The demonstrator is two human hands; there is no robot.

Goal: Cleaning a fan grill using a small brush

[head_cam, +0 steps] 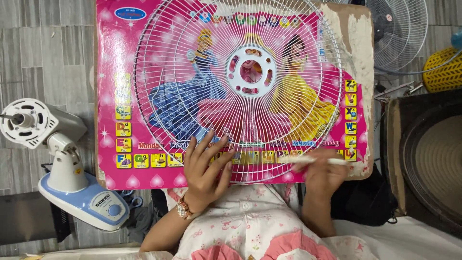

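White fan grille (240, 91), left hand (207, 166) fingers spread flat on it, right hand (323, 174) blurred, gripping white stick (313, 160)

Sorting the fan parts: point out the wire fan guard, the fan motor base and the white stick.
wire fan guard (250, 71): head view, white centre hub.
fan motor base (82, 200): head view, blue-and-white foot.
white stick (332, 162): head view, shaft by right hand.

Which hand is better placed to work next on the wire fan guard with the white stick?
Probably the right hand: it already grips the white stick at the wire fan guard's near rim. The left hand lies flat there, pressing the rim onto the pink table.
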